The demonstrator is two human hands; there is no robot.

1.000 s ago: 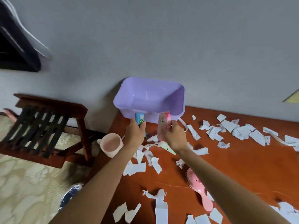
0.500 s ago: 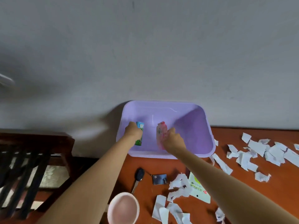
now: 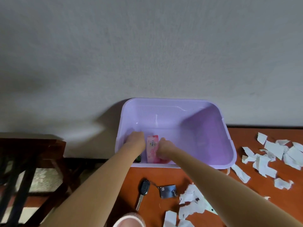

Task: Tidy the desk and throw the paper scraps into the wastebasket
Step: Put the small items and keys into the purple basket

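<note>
Torn paper scraps (image 3: 268, 154) strewn on the orange desk (image 3: 242, 136) right of the lilac tub (image 3: 209, 128), right hand (image 3: 164, 149) inside it clasping an upright pink packet (image 3: 152, 149), left hand (image 3: 136, 140) alongside, fingers hidden, grip impossible to judge, green item (image 3: 138, 158) mostly covered by its wrist, key (image 3: 144, 188) and card tag (image 3: 168, 191) nearer, pink cup (image 3: 129, 221) cut off.

The left forearm (image 3: 98, 182) and the right forearm (image 3: 229, 185) reach forward, bare, drawing close at the wrists. The left hand (image 3: 135, 138) shows only its back, its fingers bent down out of sight. The right hand (image 3: 164, 149) is curled, its fingers gripping a pink packet (image 3: 152, 147).
</note>
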